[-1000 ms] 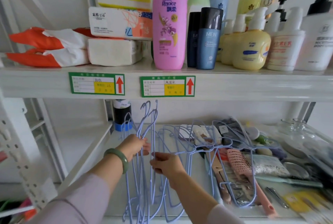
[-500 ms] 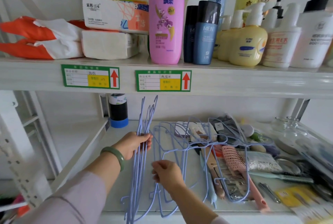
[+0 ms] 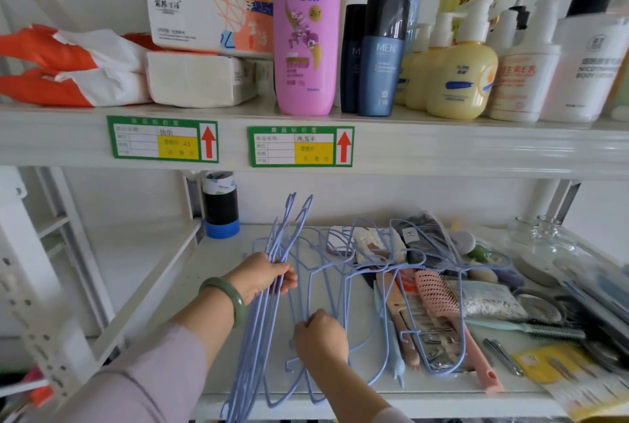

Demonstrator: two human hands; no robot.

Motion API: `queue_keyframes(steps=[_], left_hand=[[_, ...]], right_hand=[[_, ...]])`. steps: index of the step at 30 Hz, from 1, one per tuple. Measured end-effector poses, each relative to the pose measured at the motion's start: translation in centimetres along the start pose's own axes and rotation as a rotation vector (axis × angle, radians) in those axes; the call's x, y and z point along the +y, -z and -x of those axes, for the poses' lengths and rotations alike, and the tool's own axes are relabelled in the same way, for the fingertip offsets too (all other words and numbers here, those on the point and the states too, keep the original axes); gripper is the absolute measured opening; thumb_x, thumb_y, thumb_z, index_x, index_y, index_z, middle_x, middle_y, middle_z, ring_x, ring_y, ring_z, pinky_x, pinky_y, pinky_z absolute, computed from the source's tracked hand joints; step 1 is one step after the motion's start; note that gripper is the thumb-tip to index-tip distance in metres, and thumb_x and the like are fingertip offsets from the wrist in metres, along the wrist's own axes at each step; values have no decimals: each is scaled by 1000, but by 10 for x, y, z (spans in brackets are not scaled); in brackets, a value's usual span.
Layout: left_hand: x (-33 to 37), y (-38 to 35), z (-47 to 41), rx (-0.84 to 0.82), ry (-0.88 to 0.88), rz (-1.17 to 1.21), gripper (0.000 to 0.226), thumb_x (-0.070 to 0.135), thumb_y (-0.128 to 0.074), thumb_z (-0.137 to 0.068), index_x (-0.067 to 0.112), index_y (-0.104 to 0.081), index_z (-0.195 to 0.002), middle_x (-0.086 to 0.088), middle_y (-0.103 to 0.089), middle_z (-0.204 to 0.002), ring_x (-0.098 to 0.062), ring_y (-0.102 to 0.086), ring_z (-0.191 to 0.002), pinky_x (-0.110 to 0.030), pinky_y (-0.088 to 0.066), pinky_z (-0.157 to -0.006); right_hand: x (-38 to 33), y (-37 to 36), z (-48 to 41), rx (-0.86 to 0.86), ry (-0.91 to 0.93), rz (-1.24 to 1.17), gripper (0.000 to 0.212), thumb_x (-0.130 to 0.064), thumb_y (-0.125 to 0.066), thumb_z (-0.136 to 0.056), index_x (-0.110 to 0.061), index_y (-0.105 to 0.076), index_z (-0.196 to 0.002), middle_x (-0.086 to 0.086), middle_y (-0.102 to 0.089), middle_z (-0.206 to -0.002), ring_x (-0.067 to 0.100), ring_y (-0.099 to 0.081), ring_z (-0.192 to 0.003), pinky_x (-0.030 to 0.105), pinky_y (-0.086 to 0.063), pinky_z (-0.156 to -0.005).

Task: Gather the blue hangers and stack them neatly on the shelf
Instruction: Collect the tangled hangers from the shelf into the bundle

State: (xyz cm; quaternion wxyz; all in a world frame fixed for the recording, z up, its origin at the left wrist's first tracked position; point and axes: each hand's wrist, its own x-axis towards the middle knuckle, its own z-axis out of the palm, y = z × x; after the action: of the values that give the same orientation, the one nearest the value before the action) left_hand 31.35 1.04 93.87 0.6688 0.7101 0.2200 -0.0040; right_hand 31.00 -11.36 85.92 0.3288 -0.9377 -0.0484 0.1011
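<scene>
Several thin blue wire hangers lie and stand on the lower white shelf (image 3: 177,273). My left hand (image 3: 263,274), with a green bangle on the wrist, is shut on a bunch of blue hangers (image 3: 258,320) held on edge, their hooks pointing up and back. My right hand (image 3: 320,337) pinches the wire of another blue hanger (image 3: 326,286) lying flat just right of the bunch. More loose blue hangers (image 3: 439,262) sprawl over combs and packets further right.
A black and blue tape roll stack (image 3: 220,208) stands at the back left. Pink brush (image 3: 439,296), combs, nail tools and packets crowd the shelf's right half. Glass jars (image 3: 541,235) sit at the back right. The upper shelf (image 3: 442,147) with bottles and tissue packs hangs overhead.
The bunch in my left hand has been gathered tighter and tipped more upright. My right hand slid down and a little right along the flat hanger. The view shifted slightly.
</scene>
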Motion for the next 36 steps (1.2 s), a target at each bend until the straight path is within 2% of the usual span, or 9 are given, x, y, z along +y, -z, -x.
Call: queue_keyframes(steps=[2,7,11,16,19,22,25,33,36], left_hand=[[0,-1,-1,-1,4,16,23,3,-47,-95,0,-58,-75,-2,-69,-46,-8,-68,-43,-17,-54,-42],[1,-6,-2,18,-15,4,19,4,-50,-94,-1,-58,-77,-13,-67,-72,-15,-69,-54,-20,-58,-47],[6,-8,-2,4,-7,-33,16,7,-49,-95,-2,-57,-84,-13,-65,-76,-21,-64,-67,-24,-57,-51],[14,-6,2,53,-20,-115,36,7,-44,-97,-17,-43,-124,-30,-64,-107,-21,-66,-58,-23,-57,-42],[25,-4,6,81,-79,-129,36,8,-45,-97,-17,-42,-122,-25,-66,-101,-16,-67,-53,-19,-52,-38],[40,-6,13,73,-150,-80,21,8,-46,-96,-9,-49,-109,-18,-66,-85,-14,-66,-50,-19,-52,-39],[53,-6,17,87,-215,-9,14,9,-47,-96,-3,-53,-101,-13,-68,-82,-12,-68,-47,-20,-54,-40],[72,6,18,233,-393,191,13,9,-44,-97,7,-55,-90,-8,-66,-77,-4,-66,-40,-15,-49,-36],[71,15,19,180,-357,153,15,9,-44,-97,9,-55,-87,-7,-67,-77,-4,-67,-42,-17,-51,-38]], right_hand=[[0,1,2,18,4,-115,14,-23,-43,-84,-12,-50,-83,12,-68,-99,31,-62,-94,32,-49,-77],[-5,2,9,40,166,-189,15,-26,-41,-87,-17,-44,-76,5,-54,-73,25,-48,-67,29,-34,-58],[-5,6,12,60,282,-139,21,-33,-41,-92,-18,-43,-78,3,-53,-70,24,-47,-67,29,-34,-58],[1,16,9,68,195,-120,18,-28,-37,-94,-15,-44,-83,9,-60,-80,32,-59,-82,34,-42,-65],[3,26,4,84,99,-119,23,-24,-36,-95,-9,-55,-95,15,-69,-102,34,-63,-97,34,-49,-73],[7,34,-1,68,-8,-19,28,-18,-38,-93,-7,-56,-111,13,-67,-113,31,-62,-106,32,-50,-82],[10,40,-4,51,-90,106,30,-12,-42,-88,-10,-59,-114,9,-67,-117,27,-62,-109,31,-50,-87],[19,46,-11,187,-105,11,33,-12,-41,-87,-16,-59,-115,7,-70,-107,27,-64,-99,28,-46,-71],[23,46,-9,245,-9,-99,31,-16,-35,-92,-12,-62,-107,7,-67,-84,27,-61,-77,30,-48,-66]])
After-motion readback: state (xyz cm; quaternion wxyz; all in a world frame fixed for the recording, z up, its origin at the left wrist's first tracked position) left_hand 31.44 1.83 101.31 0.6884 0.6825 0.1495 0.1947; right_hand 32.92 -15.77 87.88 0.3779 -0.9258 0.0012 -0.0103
